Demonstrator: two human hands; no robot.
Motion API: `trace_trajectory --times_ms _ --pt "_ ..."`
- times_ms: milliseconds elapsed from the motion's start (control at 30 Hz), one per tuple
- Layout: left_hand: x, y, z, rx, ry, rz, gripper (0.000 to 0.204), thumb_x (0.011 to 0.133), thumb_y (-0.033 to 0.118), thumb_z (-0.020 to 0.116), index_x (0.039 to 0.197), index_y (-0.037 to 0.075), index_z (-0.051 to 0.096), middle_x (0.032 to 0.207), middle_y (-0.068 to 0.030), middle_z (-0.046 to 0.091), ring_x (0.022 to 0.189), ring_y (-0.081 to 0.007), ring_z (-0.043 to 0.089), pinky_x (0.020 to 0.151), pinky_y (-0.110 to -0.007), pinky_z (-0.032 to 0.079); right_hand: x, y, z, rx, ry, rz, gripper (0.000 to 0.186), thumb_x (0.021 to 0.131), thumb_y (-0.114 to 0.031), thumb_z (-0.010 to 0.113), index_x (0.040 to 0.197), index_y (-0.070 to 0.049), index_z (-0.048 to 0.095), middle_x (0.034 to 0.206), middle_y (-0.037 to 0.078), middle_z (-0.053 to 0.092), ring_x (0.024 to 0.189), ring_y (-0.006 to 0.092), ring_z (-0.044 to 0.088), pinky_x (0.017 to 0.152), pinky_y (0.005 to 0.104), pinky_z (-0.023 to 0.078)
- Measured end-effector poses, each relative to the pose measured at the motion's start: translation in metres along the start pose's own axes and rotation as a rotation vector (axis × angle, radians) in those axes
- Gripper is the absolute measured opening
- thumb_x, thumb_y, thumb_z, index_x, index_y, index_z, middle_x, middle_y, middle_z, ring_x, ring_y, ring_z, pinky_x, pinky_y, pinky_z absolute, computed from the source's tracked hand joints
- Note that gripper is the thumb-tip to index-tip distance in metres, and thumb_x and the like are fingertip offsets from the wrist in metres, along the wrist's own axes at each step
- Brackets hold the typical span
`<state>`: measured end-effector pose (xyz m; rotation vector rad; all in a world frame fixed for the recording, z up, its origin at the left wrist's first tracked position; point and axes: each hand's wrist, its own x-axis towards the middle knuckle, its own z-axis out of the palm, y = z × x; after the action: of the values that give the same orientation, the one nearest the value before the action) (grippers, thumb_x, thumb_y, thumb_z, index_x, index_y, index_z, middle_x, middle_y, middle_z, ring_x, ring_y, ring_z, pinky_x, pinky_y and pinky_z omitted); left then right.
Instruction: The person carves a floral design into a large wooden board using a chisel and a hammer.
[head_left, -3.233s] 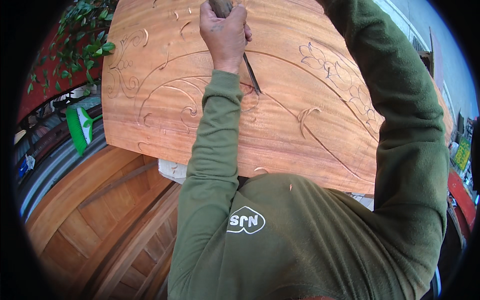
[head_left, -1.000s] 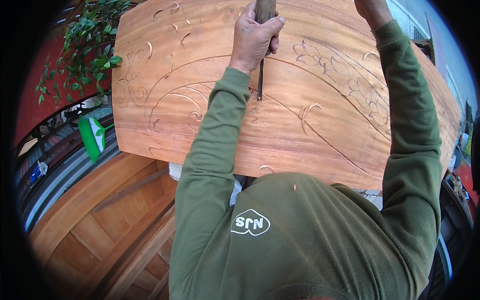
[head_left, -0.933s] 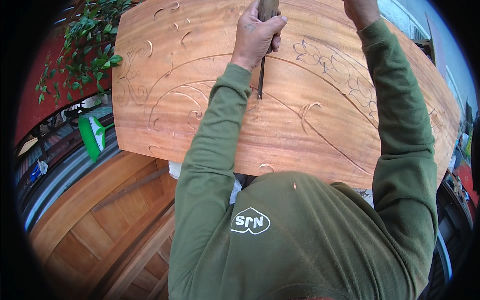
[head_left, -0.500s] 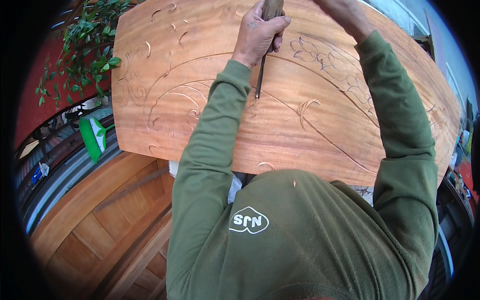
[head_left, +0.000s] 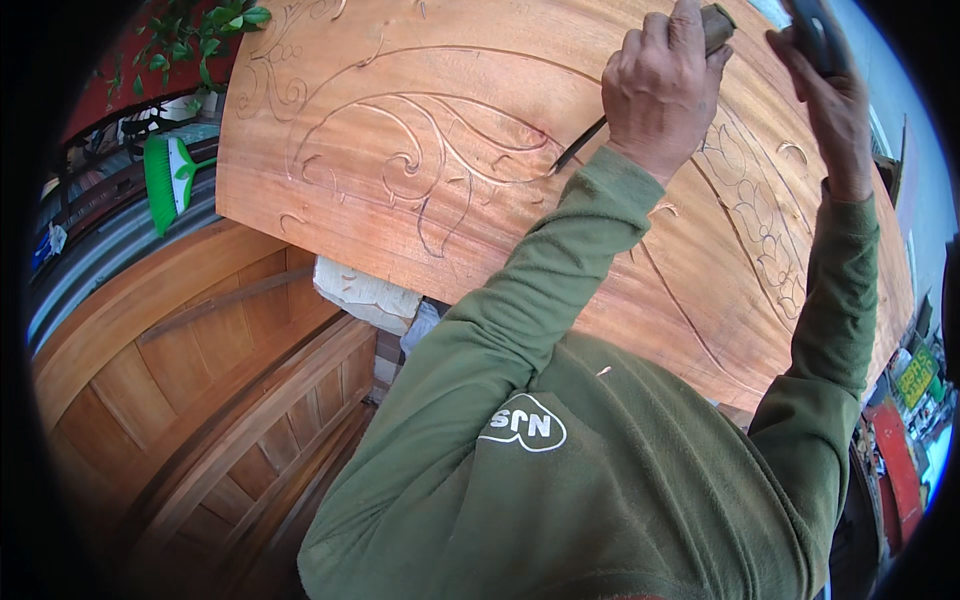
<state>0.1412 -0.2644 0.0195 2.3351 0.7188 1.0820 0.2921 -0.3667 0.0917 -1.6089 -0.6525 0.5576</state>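
Observation:
My left hand [head_left: 660, 95] is closed round the wooden handle [head_left: 718, 25] of a chisel, whose thin dark blade [head_left: 576, 146] angles down-left to touch a pale reddish wood panel [head_left: 400, 230] on a carved curved groove. The panel bears carved scrolls and pencilled flower outlines, with a few curled shavings. Up and right of my left hand, my right hand [head_left: 835, 120] grips a dark tool [head_left: 822, 35], possibly a mallet, raised near the end of the chisel handle; its shape is partly hidden at the top rim.
At left are a green-and-white broom head [head_left: 168, 185], leafy branches [head_left: 200, 35], corrugated metal and panelled wooden pieces [head_left: 170, 350]. A whitish block [head_left: 365, 295] sits under the panel's near edge. Cluttered objects [head_left: 900, 455] and a pale wall line the right.
The view has swung, so the panel sits higher. My left hand and chisel have moved right, the blade now more slanted. My right hand has moved right, bringing its dark tool into view.

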Motion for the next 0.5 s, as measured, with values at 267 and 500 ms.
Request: trace_trajectory --times_ms 267,500 --pt "-0.012 -0.001 0.006 -0.116 0.125 0.059 0.039 0.081 0.013 0.081 0.107 0.005 0.052 0.080 -0.0089 0.059 0.064 -0.0263 0.066 0.054 -0.040 0.055 -0.031 0.081 -0.016 -0.121 0.093 -0.154 0.042 0.098 -0.012 0.073 0.138 -0.005 0.063 0.112 0.003 0.070 0.105 0.0104 0.066 0.094 0.0284 0.055" --pt "-0.017 -0.001 0.005 -0.159 -0.014 0.013 0.046 0.079 0.023 0.083 0.114 0.006 0.058 0.086 -0.0119 0.063 0.075 -0.0316 0.069 0.062 -0.042 0.057 -0.016 0.024 -0.048 -0.018 0.343 -0.154 0.016 0.095 -0.016 0.078 0.107 -0.008 0.071 0.076 -0.005 0.059 0.064 0.0037 0.052 0.055 0.0197 0.039"
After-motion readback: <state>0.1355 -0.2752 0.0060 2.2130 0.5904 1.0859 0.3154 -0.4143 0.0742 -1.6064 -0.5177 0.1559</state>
